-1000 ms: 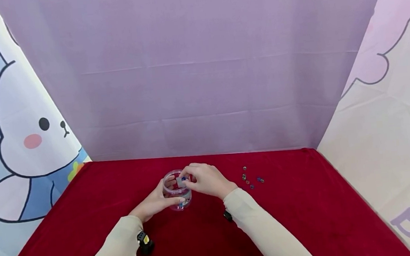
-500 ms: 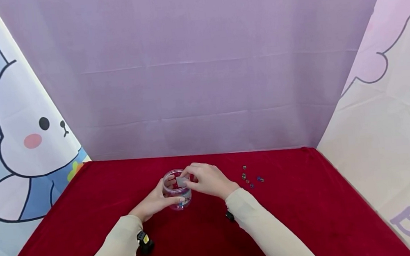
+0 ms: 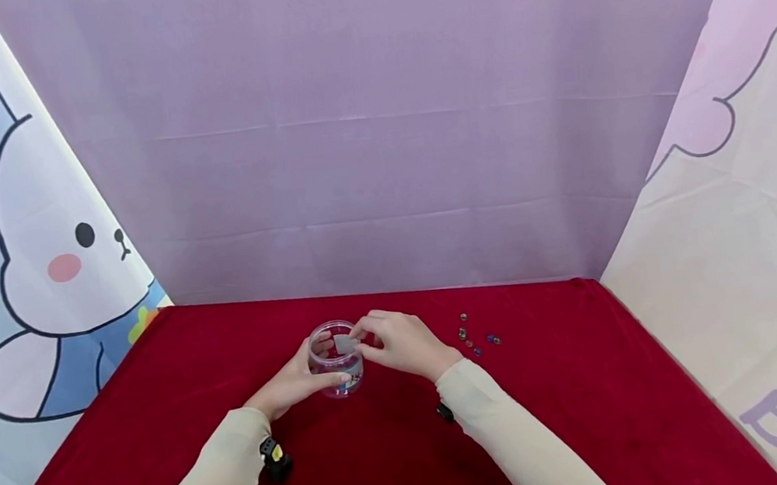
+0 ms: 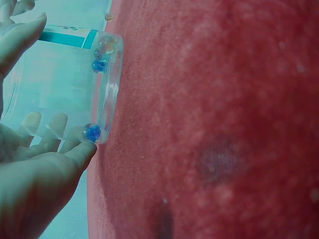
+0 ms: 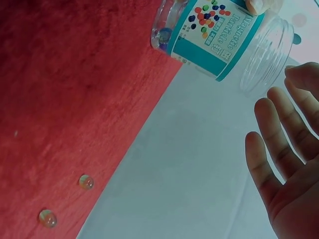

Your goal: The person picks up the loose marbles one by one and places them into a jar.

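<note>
My left hand (image 3: 296, 380) grips a clear plastic jar (image 3: 349, 388) around its side, thumb in front and fingers behind. The jar stands with its mouth up and has no lid on. A teal label (image 5: 202, 55) with colourful dots wraps it in the right wrist view. Several glass marbles lie on its bottom, among them a blue marble (image 4: 92, 132) in the left wrist view. My right hand (image 3: 405, 344) is beside the jar's rim on the right, fingertips overlapping it in the head view. In the right wrist view its fingers are loosely bent with nothing between them.
Several loose marbles (image 3: 493, 338) lie to the right of my right hand on the red tablecloth (image 3: 551, 398). Two of these, a near marble (image 5: 48, 218) and another marble (image 5: 86, 181), show in the right wrist view. A lilac curtain (image 3: 380, 157) hangs behind the table.
A second ago my right hand pinched a blue marble over the jar's mouth; it has let go of it. The right hand has since drawn slightly right. The left hand holds the jar as before.
</note>
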`<state>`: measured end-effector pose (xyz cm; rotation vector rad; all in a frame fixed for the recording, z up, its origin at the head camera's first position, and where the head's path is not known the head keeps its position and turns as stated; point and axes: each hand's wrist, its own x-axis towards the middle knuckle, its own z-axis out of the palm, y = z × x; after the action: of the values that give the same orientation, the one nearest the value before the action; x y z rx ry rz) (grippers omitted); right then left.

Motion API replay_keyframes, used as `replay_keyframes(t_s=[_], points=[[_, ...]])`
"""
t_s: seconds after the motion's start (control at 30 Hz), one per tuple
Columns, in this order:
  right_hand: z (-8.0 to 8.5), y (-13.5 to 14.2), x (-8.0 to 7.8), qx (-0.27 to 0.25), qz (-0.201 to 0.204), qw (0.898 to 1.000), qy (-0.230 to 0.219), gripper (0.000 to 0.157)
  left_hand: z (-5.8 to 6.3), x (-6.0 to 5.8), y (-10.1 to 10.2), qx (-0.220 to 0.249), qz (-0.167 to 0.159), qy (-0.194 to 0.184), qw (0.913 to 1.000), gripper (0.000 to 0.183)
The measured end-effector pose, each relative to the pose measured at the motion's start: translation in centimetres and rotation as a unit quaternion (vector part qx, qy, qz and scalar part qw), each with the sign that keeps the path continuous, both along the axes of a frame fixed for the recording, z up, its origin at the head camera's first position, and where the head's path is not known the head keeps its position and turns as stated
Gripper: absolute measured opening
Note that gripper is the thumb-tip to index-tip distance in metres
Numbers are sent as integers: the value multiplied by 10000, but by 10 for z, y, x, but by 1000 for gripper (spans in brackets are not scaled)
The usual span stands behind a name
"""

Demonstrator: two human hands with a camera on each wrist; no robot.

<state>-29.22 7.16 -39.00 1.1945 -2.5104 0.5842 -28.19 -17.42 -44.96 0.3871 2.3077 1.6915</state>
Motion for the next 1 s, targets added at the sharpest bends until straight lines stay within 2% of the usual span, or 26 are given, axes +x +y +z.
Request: replay_keyframes(t_s=[1.0], points=[[-24,62,-8,33,-404,9989,-243,17,-7,-1,0,-226,-15,155,9996,97]])
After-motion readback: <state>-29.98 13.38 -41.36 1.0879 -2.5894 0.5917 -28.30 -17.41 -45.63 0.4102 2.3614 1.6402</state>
